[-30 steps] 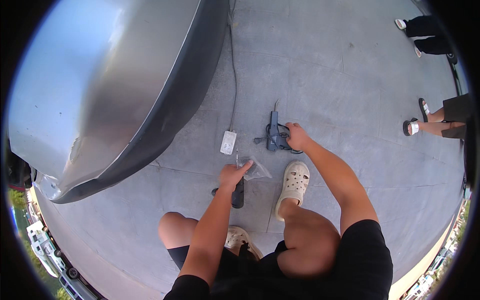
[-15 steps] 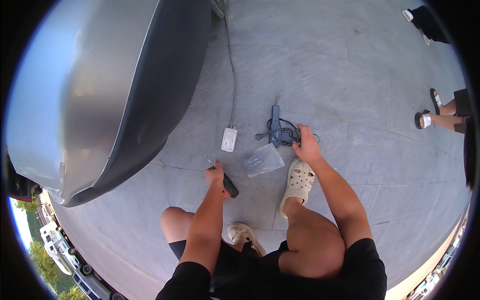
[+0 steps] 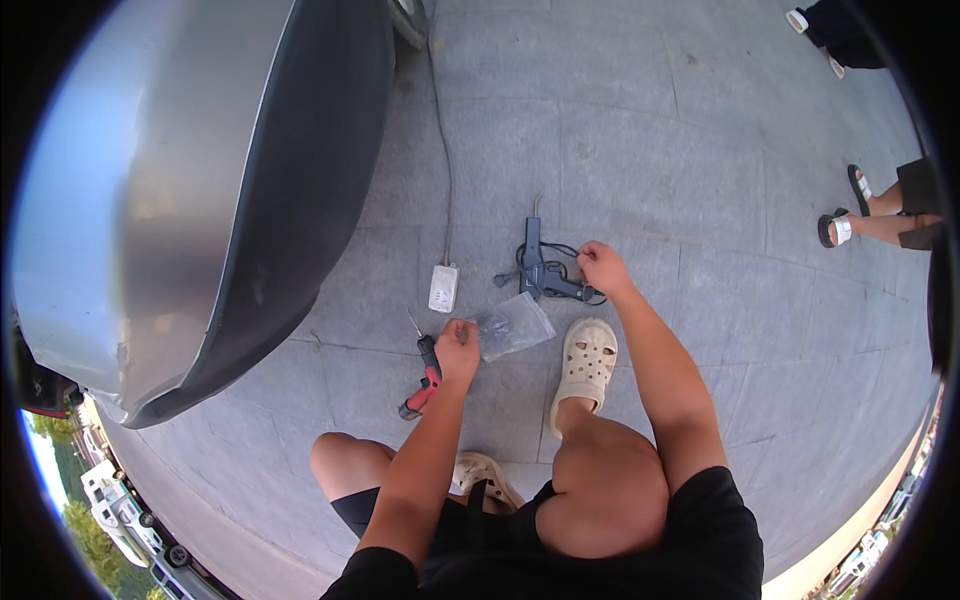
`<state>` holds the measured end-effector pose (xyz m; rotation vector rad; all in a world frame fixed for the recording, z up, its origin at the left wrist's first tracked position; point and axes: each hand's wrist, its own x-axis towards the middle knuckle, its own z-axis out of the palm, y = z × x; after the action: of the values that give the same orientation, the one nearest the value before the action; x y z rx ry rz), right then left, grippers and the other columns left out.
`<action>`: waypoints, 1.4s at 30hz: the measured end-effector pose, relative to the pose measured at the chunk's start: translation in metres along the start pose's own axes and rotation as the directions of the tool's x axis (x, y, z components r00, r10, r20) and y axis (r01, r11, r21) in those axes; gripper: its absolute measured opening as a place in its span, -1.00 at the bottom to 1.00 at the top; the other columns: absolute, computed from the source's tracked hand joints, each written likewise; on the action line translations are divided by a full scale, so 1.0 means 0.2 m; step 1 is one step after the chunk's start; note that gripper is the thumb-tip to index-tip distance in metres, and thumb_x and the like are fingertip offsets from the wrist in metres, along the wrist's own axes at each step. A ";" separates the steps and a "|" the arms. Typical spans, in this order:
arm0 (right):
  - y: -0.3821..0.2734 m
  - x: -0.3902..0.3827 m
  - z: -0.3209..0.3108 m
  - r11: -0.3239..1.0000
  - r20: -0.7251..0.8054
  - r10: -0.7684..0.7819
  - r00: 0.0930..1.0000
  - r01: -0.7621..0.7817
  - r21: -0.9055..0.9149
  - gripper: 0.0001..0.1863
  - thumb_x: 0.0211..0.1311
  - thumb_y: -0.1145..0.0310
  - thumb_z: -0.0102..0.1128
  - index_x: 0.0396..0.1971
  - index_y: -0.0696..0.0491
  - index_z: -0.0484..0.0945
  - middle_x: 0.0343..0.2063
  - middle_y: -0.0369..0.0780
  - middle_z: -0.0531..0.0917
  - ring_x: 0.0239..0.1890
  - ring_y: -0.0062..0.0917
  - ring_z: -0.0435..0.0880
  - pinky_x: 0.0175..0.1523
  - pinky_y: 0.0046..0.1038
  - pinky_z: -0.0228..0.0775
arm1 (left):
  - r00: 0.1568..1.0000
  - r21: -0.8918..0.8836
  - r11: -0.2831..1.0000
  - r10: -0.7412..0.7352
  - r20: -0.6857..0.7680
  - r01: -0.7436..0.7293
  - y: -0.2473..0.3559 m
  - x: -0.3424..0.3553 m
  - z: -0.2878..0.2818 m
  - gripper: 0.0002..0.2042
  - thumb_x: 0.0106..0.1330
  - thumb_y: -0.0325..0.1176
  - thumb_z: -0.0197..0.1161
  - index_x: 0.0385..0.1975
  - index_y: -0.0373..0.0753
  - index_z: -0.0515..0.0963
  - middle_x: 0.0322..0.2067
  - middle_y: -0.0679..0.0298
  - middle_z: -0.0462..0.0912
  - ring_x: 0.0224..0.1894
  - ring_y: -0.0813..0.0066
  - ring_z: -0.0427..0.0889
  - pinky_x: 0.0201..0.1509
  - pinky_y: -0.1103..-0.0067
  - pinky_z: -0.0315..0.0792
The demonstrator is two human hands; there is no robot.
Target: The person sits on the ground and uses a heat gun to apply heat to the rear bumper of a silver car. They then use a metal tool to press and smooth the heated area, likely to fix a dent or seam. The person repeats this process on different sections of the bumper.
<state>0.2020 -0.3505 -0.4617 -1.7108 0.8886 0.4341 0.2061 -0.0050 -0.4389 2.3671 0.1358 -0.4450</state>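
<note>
A blue-black soldering gun [image 3: 534, 262] with a thin metal tip lies on the paving, its black cord [image 3: 557, 247] looped around it. My right hand [image 3: 605, 272] is beside its grip, fingertips pinched on the cord loop. A red-and-black cordless screwdriver [image 3: 428, 372] rests on the ground, its bit pointing away from me. Between the screwdriver and a clear plastic bag [image 3: 515, 328] is my left hand [image 3: 458, 355], its fingers curled by the bag's left edge. Whatever those fingers hold, if anything, is hidden. Small dark pieces show inside the bag.
A white power strip [image 3: 443, 288] lies ahead, its grey lead [image 3: 446, 170] running away from me. At left stands a large silver-and-black vehicle bumper [image 3: 300, 180]. Other people's feet in sandals [image 3: 840, 228] are at the right. My beige clog [image 3: 585, 362] stands near the soldering gun.
My left hand has let go of the cordless screwdriver, now lying on the ground, and moved right toward the bag. My right hand has gone from open by the soldering gun's grip to pinching its cord.
</note>
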 end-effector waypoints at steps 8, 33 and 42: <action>-0.05 0.12 -0.21 0.704 -0.154 -0.455 0.877 0.249 -0.665 -0.67 0.14 0.45 0.39 -0.06 0.02 0.65 -0.17 -0.08 0.72 -0.03 -0.10 0.72 0.01 -0.11 0.58 | 0.944 -0.120 0.987 0.141 0.299 -0.110 0.27 0.07 0.24 -0.82 0.42 -0.25 0.35 -0.21 -0.22 0.70 -0.61 0.42 0.51 -0.55 0.65 0.45 -0.45 0.54 0.34; -0.21 -0.60 -0.25 0.522 0.272 -0.406 0.873 0.465 -0.715 -0.58 -0.03 0.33 0.46 -0.12 0.04 0.57 -0.22 -0.15 0.68 -0.13 -0.18 0.75 -0.10 -0.14 0.61 | 0.717 0.082 0.774 0.534 0.448 -0.628 0.64 0.38 -0.14 -0.80 0.46 -0.25 0.27 -0.24 -0.27 0.66 -0.39 0.03 0.66 -0.32 -0.04 0.66 -0.24 0.22 0.50; -0.38 -0.87 -0.49 0.083 0.263 -0.816 0.515 0.554 -0.828 -0.51 -0.23 0.32 0.55 -0.19 -0.05 0.58 -0.37 -0.29 0.57 -0.28 -0.35 0.64 -0.14 -0.28 0.54 | 0.680 -0.170 0.934 0.346 0.647 -0.313 0.81 0.29 -0.39 -0.71 0.54 -0.26 0.24 -0.42 -0.32 0.59 -0.56 0.39 0.43 -0.50 0.60 0.39 -0.42 0.53 0.26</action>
<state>0.1297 -0.3738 -0.2618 -2.9591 -0.2545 -0.1301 0.3168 -0.0745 -0.3033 1.9749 -0.6078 -1.0643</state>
